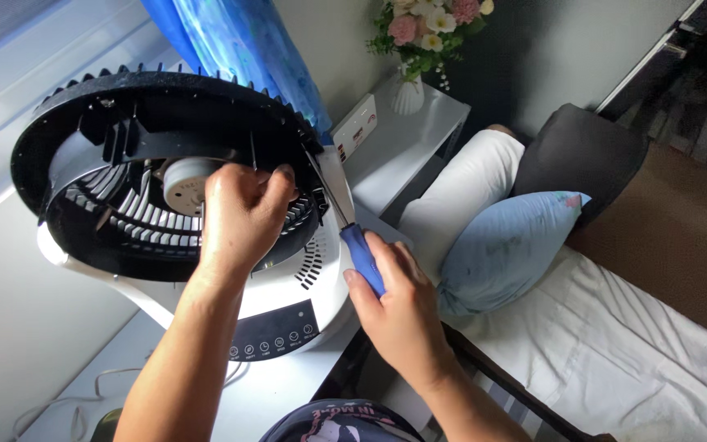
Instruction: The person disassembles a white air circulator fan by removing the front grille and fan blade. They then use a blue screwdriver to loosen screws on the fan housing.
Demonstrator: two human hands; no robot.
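Left hand gripped the rim of the black fan housing, fingers curled over its edge beside the grey motor hub. Right hand was closed around the blue handle of a scraper, its flat blade wedged at the housing edge just right of the left fingers. Hard prying could likely slip the blade toward those fingers or crack the plastic.

Dark control panel with white icons curves across my fan's white base. White box with red markings stands beside the vase.
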